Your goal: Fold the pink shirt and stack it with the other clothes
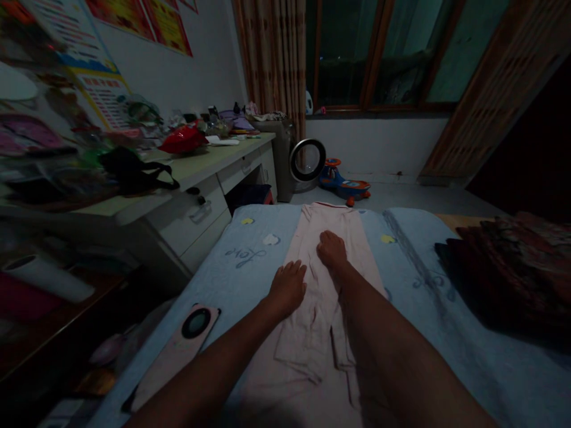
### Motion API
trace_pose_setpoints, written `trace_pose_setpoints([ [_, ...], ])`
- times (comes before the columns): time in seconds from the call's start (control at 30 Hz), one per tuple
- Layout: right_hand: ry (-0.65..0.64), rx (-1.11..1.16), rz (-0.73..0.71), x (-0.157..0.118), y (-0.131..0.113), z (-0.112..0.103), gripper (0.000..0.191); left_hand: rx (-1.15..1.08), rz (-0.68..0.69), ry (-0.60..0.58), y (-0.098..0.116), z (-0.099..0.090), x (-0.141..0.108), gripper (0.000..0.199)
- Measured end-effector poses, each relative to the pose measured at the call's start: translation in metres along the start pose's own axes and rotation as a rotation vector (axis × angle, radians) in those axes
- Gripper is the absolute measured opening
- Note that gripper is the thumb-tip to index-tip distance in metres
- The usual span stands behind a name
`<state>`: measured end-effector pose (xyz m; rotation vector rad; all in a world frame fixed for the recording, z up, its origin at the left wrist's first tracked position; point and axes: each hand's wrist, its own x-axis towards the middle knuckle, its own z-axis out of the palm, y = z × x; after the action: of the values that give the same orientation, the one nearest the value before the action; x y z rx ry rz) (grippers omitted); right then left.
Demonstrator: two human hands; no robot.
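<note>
A pale pink long shirt (303,351) lies lengthwise on the bed, its collar at the far edge and its sleeves folded in over the body, cuffs toward me. My left hand (289,288) rests on its left side with the fingers stretched out over the cloth. Farther up the shirt, my right hand (332,248) is closed, its fingers curled down against the fabric; the fingertips are hidden. A phone in a pink case (178,351) lies left of my left forearm, with its round camera ring facing up.
The bed has a light blue blanket (250,279). Folded dark clothes (513,279) are stacked at its right. Along the left wall stands a cluttered desk (200,172). Beyond the bed are an appliance with a round open door (307,160) and a blue-orange ride-on toy (343,184).
</note>
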<state>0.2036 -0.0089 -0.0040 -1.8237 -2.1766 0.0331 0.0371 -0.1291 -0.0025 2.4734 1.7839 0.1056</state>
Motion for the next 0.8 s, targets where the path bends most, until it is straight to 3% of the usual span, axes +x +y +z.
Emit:
trace_pose_setpoints([
  [0.13,-0.085,-0.012,-0.008,-0.011,-0.006,-0.019,0.039,-0.04,-0.054,0.047,0.016,-0.001,-0.042,0.05],
  [0.3,-0.127,-0.005,-0.135,-0.066,-0.019,-0.028,0.042,-0.138,-0.077,0.213,0.028,0.008,-0.07,0.04],
  [0.4,-0.208,0.018,-0.185,-0.1,-0.021,-0.025,0.04,-0.22,-0.115,0.301,0.029,0.012,-0.072,0.031],
  [0.47,-0.187,0.035,-0.179,-0.113,-0.021,-0.024,0.042,-0.286,-0.137,0.346,0.027,0.014,-0.071,0.029],
  [0.8,-0.023,0.006,-0.186,-0.116,-0.019,-0.01,0.044,-0.781,-0.215,0.523,0.011,0.019,-0.07,0.027],
])
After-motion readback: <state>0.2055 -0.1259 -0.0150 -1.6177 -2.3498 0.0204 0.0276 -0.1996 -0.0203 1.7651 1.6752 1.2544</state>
